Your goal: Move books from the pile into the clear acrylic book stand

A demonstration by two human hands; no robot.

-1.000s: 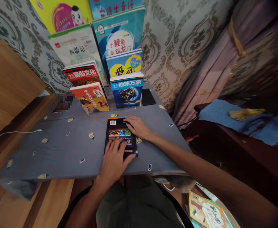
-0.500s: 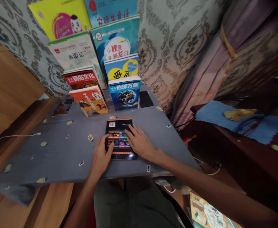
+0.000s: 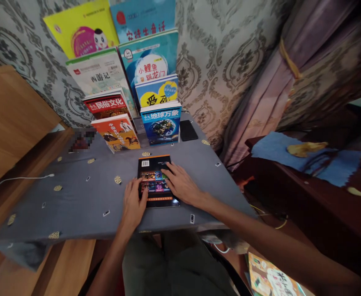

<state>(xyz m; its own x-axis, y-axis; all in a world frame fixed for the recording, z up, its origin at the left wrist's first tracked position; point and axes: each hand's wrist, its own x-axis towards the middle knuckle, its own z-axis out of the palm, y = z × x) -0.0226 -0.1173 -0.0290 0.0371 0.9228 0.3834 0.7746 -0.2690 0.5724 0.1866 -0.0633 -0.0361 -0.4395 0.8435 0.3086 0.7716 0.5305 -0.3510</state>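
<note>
A dark book (image 3: pixel 155 201) lies flat on the grey cloth-covered table (image 3: pixel 88 197), back cover up, with a barcode at its upper left and rows of small colour pictures. My left hand (image 3: pixel 134 201) rests on its left edge, thumb over the cover and fingers apart. Across the right side of the cover lies my right hand (image 3: pixel 182 183), its fingers stretched out and spread. Neither hand grips the book. Just behind it, an orange book (image 3: pixel 118 133) and a blue book with a globe (image 3: pixel 162 125) stand upright.
Taller books, among them a yellow one (image 3: pixel 81 31) and a teal one (image 3: pixel 149 57), stand in tiers against the patterned wall. A black flat object (image 3: pixel 188 130) lies beside them. A white cable (image 3: pixel 23 177) runs across the left. At right, a blue cloth (image 3: pixel 306 158) covers dark red furniture.
The view has shifted slightly. Both hands stay on the dark book in nearly the same place, and the book has not visibly moved on the table.
</note>
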